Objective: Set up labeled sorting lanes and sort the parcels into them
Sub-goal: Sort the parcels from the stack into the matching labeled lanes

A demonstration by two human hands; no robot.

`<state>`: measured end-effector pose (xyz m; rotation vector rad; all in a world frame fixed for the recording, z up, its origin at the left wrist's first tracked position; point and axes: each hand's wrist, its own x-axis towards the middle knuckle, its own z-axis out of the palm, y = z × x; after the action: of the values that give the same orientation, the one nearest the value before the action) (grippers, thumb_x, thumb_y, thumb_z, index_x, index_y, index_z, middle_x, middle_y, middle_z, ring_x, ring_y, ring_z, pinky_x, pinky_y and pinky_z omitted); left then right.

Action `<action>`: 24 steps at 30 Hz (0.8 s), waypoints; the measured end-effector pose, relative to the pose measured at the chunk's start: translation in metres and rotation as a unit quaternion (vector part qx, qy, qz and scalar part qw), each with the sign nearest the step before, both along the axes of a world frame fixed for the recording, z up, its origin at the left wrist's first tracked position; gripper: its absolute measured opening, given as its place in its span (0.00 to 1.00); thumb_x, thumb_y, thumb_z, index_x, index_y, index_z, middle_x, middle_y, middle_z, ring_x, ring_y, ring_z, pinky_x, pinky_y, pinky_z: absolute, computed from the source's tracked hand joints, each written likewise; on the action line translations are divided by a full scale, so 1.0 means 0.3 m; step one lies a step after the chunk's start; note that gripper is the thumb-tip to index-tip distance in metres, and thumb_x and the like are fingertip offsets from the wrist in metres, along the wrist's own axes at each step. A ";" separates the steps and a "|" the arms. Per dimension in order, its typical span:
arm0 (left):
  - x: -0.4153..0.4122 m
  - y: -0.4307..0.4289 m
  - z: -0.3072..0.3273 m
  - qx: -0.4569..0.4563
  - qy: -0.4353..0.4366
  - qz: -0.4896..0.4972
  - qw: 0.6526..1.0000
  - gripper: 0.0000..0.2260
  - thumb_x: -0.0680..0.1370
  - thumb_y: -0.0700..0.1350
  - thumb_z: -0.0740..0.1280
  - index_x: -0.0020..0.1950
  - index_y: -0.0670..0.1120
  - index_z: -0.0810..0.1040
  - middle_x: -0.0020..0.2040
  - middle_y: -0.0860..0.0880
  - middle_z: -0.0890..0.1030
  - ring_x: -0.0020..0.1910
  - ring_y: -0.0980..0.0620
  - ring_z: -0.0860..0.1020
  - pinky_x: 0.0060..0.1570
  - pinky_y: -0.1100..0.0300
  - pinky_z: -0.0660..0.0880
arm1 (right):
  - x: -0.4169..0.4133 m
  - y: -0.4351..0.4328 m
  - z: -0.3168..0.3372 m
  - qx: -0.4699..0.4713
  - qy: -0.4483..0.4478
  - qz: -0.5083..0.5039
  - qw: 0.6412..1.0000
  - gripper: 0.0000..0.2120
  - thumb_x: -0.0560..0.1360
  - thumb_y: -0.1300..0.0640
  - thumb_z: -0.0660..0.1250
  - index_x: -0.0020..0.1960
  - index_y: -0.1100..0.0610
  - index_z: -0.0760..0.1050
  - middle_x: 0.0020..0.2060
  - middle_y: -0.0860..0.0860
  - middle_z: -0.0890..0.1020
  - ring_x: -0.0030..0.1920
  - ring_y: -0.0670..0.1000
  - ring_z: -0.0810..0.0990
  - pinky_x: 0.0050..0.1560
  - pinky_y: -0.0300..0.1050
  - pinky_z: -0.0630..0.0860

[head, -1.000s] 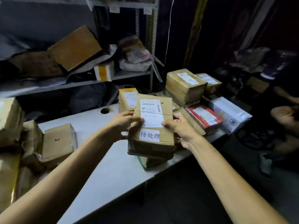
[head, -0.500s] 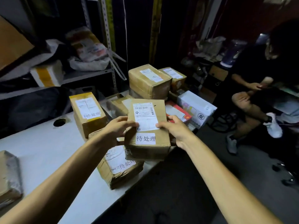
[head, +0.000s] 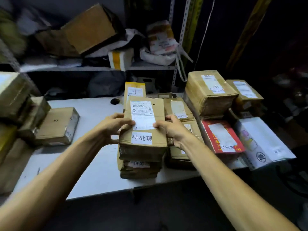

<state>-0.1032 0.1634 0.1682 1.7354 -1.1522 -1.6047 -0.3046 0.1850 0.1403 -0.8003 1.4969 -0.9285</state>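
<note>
Parcel (head: 143, 130) in the head view is held from both sides. The left hand (head: 115, 127) curls round its left edge and the right hand (head: 173, 130) round its right edge, thumbs on the top face, likely to keep it square for stacking. It lies directly over a second parcel (head: 140, 169) near the front edge of the desk (head: 93, 164); whether they touch I cannot tell. Both carry the same white handwritten tag, so this looks like one lane's stack. The red parcel (head: 221, 135), tagged differently, lies apart to the right, seemingly in another lane.
</note>
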 end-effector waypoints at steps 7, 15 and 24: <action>0.057 0.057 -0.051 0.004 0.028 0.022 0.999 0.22 0.73 0.44 0.74 0.66 0.54 0.74 0.52 0.51 0.82 0.49 0.52 0.80 0.40 0.55 0.75 | 0.063 0.022 -0.030 0.014 0.003 0.011 1.000 0.21 0.74 0.61 0.70 0.62 0.52 0.67 0.47 0.48 0.79 0.44 0.48 0.79 0.36 0.42 0.72; 0.045 0.087 -0.061 -0.010 0.042 0.021 0.999 0.24 0.75 0.43 0.73 0.68 0.52 0.71 0.52 0.50 0.81 0.48 0.53 0.79 0.43 0.53 0.74 | 0.056 0.071 -0.041 0.001 -0.002 -0.005 1.000 0.19 0.75 0.60 0.70 0.61 0.50 0.67 0.49 0.47 0.80 0.45 0.45 0.78 0.35 0.40 0.69; 0.035 0.095 -0.073 -0.012 0.034 0.026 0.999 0.23 0.75 0.46 0.73 0.68 0.52 0.71 0.54 0.49 0.82 0.51 0.51 0.80 0.45 0.51 0.76 | 0.033 0.071 -0.059 -0.001 -0.014 -0.004 1.000 0.21 0.74 0.57 0.72 0.63 0.47 0.69 0.53 0.47 0.81 0.46 0.47 0.80 0.35 0.42 0.72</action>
<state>-0.0928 0.1919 0.1462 1.6699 -1.0808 -1.5995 -0.2948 0.2064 0.1226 -0.7799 1.4765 -0.9440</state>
